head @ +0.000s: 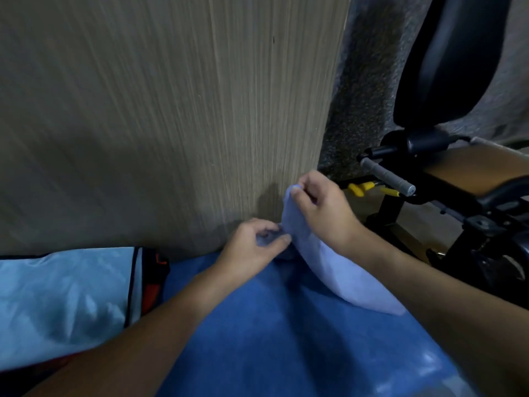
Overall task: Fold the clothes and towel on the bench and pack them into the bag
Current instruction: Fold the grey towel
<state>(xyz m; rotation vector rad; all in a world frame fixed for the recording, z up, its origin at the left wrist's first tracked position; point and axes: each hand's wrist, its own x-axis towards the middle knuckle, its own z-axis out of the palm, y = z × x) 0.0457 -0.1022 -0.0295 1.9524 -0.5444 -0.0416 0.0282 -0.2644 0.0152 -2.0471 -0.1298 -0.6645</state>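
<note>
Wood-grain panelling (pixel 171 110) rises behind the blue counter (pixel 272 353). At its far edge, the right hand (pixel 320 207) pinches the raised corner of a pale blue cloth (pixel 332 270). The left hand (pixel 254 242) pinches a fold just below, and the cloth trails down toward the right edge.

No writing, label, brand or number is legible on the towel (pixel 329 267), the wood panel (pixel 171 110) or the black machine (pixel 446 67).

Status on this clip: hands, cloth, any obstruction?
Left hand pinching pale cloth low. Right hand pinching its top corner, held up. Cloth's near end rests on blue sheet. Nothing in the way.
</note>
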